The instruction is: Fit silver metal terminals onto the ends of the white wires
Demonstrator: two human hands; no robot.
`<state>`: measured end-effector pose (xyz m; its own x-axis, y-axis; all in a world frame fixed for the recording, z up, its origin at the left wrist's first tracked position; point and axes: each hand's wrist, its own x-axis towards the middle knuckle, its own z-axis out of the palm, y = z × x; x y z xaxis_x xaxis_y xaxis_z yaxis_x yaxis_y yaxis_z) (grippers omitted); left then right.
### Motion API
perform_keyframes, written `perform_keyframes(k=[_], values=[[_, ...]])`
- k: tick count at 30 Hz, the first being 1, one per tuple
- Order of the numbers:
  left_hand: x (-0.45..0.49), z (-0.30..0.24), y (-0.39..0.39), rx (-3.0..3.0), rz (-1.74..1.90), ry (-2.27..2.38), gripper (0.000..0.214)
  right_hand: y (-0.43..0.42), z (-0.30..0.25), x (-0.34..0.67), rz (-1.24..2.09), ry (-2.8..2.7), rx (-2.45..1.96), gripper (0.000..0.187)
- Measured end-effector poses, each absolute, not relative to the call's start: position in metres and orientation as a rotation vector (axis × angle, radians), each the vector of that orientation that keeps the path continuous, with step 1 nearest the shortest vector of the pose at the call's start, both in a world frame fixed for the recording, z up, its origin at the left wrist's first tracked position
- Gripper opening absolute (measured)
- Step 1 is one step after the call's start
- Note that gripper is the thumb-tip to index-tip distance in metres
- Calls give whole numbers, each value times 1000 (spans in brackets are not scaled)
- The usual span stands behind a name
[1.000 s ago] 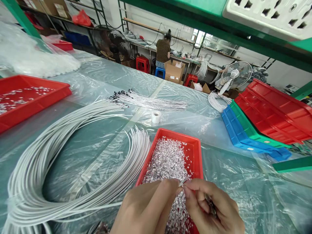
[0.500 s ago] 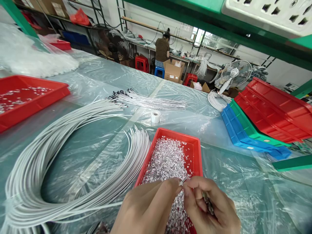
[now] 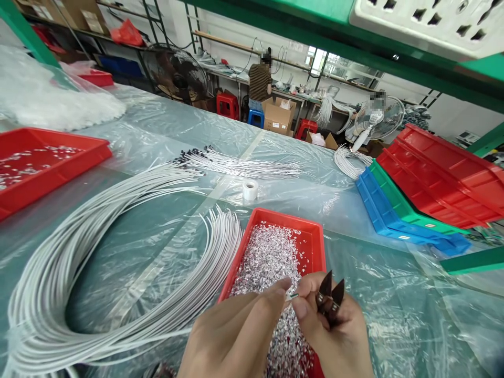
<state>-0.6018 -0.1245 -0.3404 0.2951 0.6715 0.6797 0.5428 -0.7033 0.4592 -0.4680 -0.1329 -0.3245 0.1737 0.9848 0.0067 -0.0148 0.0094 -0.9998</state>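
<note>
My left hand (image 3: pixel 236 328) pinches a thin white cable end (image 3: pixel 292 296) above a red tray (image 3: pixel 289 216). A bit of green shows at the cable's tip. Across from it, the thumb and forefinger of my right hand (image 3: pixel 342 341) close at that tip. Side cutters (image 3: pixel 329 296) rest in the same right hand, their dark jaws apart and pointing up; the handles are hidden in the palm. Small shiny clear pieces (image 3: pixel 270 252) fill much of the tray. To the left lies a large coil of white cables (image 3: pixel 43 283), one strand running toward my left hand.
A white tape roll (image 3: pixel 250 190) and a bundle of dark-tipped cables (image 3: pixel 244 163) lie beyond the tray. Another red tray (image 3: pixel 88 152) sits at left, stacked bins (image 3: pixel 437 178) at right. A green shelf with a power strip (image 3: pixel 429 23) hangs overhead. A person (image 3: pixel 260 81) sits far back.
The side cutters have turned upright in my right hand, and their jaws now show apart. My right hand has shifted slightly left. The cable tip shows more clearly between the fingers.
</note>
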Motion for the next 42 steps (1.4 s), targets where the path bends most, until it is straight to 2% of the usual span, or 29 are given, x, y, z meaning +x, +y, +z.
perform_keyframes(k=[7,13,18,22,28,32,38,42], values=[[-599,-343,-122,2370,1381,1191,14,-136,-333,-464,1097,-1197,-1242,11],[-601,-340,-125,2188,1311,1326,9,-134,-327,-461,968,-951,-1308,14],[-601,-338,-126,2208,1311,1287,11,-131,-329,-464,797,-1104,-1255,8],[-600,-338,-126,2261,1320,1208,15,-132,-338,-467,678,-1272,-1168,16],[-596,-342,-126,2382,1401,1221,15,-132,-343,-466,468,-1353,-1186,16],[-595,-346,-127,2458,1372,1251,16,-131,-341,-465,414,-1384,-1228,10],[-595,-350,-130,2662,1287,1193,29,-129,-339,-465,384,-1418,-1287,14],[-594,-352,-132,2726,1286,1248,28,-128,-341,-467,370,-1394,-1286,13]])
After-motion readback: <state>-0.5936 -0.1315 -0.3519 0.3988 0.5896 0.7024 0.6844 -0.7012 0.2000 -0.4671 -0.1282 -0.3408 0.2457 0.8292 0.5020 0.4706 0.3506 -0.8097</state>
